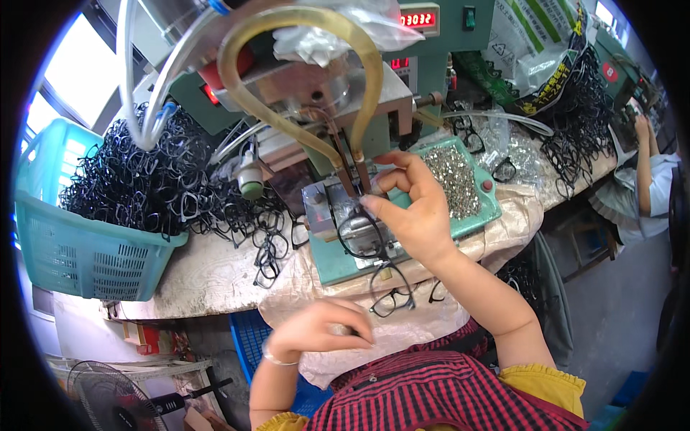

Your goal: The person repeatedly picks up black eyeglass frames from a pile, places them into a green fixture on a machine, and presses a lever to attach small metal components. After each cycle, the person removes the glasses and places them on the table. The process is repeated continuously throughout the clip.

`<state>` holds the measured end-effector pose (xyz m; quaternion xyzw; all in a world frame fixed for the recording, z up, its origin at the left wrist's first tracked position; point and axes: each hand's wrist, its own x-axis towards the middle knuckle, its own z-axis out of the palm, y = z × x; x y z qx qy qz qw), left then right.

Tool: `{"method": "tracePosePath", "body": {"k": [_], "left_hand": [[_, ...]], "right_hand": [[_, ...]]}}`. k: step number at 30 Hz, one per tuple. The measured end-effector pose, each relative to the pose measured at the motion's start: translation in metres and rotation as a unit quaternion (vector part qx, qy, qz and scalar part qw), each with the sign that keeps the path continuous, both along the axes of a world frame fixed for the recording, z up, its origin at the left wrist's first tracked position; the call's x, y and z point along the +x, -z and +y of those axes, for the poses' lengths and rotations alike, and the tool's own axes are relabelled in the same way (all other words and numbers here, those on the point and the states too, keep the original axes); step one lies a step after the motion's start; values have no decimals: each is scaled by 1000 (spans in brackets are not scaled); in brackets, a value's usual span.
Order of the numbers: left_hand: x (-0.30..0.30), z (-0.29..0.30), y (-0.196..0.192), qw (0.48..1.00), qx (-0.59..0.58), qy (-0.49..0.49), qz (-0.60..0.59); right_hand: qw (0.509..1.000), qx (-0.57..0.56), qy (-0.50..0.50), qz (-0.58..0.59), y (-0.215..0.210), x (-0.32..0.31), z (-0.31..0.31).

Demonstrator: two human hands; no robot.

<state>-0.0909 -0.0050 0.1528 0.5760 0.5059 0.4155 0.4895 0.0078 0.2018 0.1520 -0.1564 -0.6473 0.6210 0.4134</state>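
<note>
A black eyeglass frame (364, 253) lies on the metal fixture of a bench machine, beneath two copper-coloured prongs (351, 172). My right hand (420, 215) reaches in from the right, thumb and forefinger bent together at the prong tips. Whatever those fingertips pinch is too small to name. Below the fixture, over the cloth-covered table edge, hangs another eyeglass frame (392, 291). My left hand (316, 332) is curled in front of the table, away from the machine. Something small and dark shows between its fingers; its kind cannot be made out.
A green tray (491, 208) of small metal parts sits right of the fixture. At the left stands a turquoise basket (100, 248) heaped with black eyeglass frames. A looped yellowish hose (374, 65) arches above. A fan (118, 399) stands lower left; another person (650, 172) sits far right.
</note>
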Motion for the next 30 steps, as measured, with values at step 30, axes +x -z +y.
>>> {"method": "tracePosePath", "body": {"k": [30], "left_hand": [[-117,-57,98,644,-36,-533,548]], "right_hand": [[874,342,243,-247,45,78,59]]}}
